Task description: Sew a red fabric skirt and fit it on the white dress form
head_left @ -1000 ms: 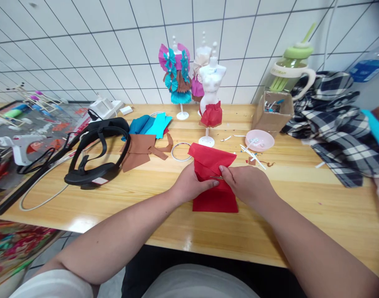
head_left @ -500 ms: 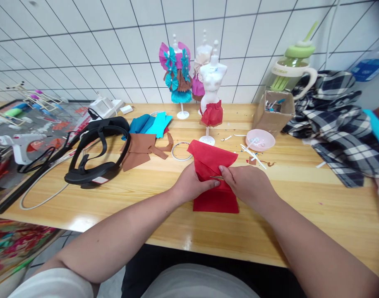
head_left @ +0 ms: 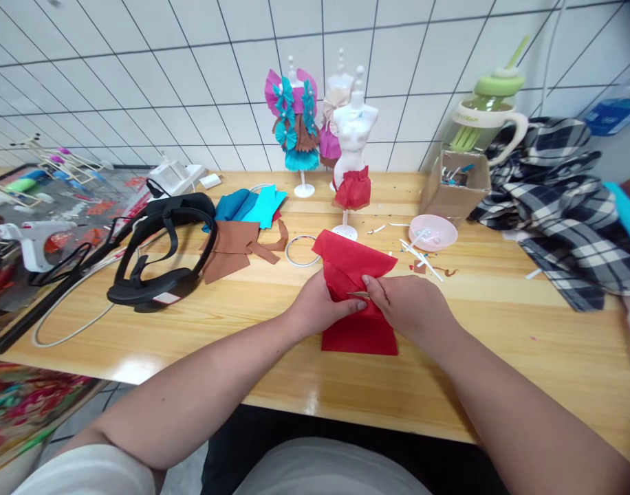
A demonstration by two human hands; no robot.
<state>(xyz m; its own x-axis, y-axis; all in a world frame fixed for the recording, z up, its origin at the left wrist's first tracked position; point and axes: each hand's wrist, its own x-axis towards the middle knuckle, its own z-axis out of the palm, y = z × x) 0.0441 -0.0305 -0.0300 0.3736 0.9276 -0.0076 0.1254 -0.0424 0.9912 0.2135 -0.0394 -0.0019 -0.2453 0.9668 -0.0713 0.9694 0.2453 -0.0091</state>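
Observation:
My left hand (head_left: 315, 302) is closed on a piece of red fabric (head_left: 352, 260), its thumb lying across the front. The cloth is folded over at the top and held just above the table. My right hand (head_left: 415, 302) is closed around a pair of small scissors (head_left: 357, 294). Only their thin pointed metal blades show, lying against the red cloth between my two thumbs; the handles are hidden in my palm. Below both hands, a flat red rectangle of fabric (head_left: 359, 337) shows on the table; whether it is the same piece I cannot tell.
White dress form (head_left: 356, 124) wears a red skirt; two dressed forms stand behind it. Brown fabric pieces (head_left: 232, 247), a ring (head_left: 302, 251) and a black headset (head_left: 160, 289) lie left. Right are a pink bowl (head_left: 432, 232), a cardboard box (head_left: 452, 192) and a plaid cloth (head_left: 552, 185).
The scissor blades reach further left across the red cloth, and more of their length shows. My right hand has shifted very slightly left. My left hand keeps its grip.

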